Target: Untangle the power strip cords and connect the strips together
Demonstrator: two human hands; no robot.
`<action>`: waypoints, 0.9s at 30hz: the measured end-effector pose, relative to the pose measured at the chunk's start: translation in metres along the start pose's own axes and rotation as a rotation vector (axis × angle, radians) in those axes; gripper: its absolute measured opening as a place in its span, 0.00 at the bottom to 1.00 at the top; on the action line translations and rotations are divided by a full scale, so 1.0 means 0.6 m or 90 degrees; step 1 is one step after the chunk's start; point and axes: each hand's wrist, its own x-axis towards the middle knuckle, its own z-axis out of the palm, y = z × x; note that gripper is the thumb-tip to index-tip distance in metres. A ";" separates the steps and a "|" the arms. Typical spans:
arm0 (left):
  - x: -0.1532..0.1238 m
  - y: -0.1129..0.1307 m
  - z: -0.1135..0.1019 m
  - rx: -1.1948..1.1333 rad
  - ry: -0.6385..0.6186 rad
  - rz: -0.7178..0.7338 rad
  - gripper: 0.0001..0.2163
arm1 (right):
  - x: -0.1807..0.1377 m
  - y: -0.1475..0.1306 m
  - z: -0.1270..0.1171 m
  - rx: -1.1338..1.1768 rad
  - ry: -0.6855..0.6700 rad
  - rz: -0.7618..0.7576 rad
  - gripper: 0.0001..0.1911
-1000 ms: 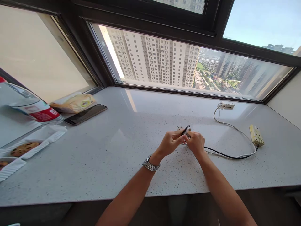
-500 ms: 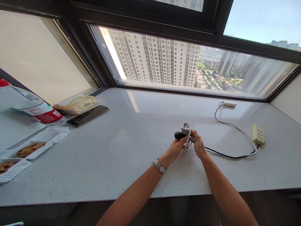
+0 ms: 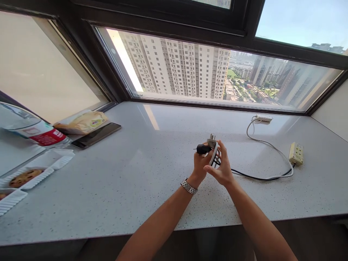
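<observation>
My left hand [image 3: 200,165], with a metal watch at its wrist, is closed around the plug ends of two cords. A white plug [image 3: 211,141] points its prongs up toward the window, and a black plug [image 3: 203,149] juts out to the left. Across from it, my right hand [image 3: 224,168] grips a bunched loop of white and black cord [image 3: 214,156] between thumb and fingers. From there the cords run right over the counter to a yellowed power strip [image 3: 296,154] and a white power strip [image 3: 264,119].
A phone [image 3: 96,135] lies by a tissue pack [image 3: 84,123] at the left. Near them are a large bottle with a red label [image 3: 49,137] and a white plastic tray [image 3: 58,158] holding cookies. The window frame [image 3: 217,107] bounds the speckled counter [image 3: 130,181] at the back.
My right hand has turned and spread its thumb around the cord loop. Both hands and the plugs have shifted slightly left in view, and the camera has moved a little.
</observation>
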 end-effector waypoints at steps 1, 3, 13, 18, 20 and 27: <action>0.000 0.000 -0.001 0.023 -0.001 0.023 0.11 | 0.001 -0.003 -0.004 0.017 -0.021 0.004 0.50; -0.003 0.001 -0.004 0.081 -0.003 0.086 0.09 | 0.002 -0.008 -0.010 0.038 -0.045 0.000 0.50; -0.004 0.021 -0.026 -0.113 0.037 0.038 0.09 | 0.006 -0.009 -0.030 -0.039 -0.061 -0.036 0.40; 0.009 0.051 -0.024 -0.241 0.078 -0.064 0.12 | 0.016 -0.002 -0.050 0.084 -0.022 0.036 0.32; 0.011 0.063 -0.023 -0.269 0.072 -0.077 0.11 | 0.021 0.003 -0.055 0.151 -0.007 0.039 0.30; -0.004 0.061 -0.010 -0.208 0.010 -0.054 0.12 | 0.016 0.006 -0.055 0.020 -0.065 0.145 0.29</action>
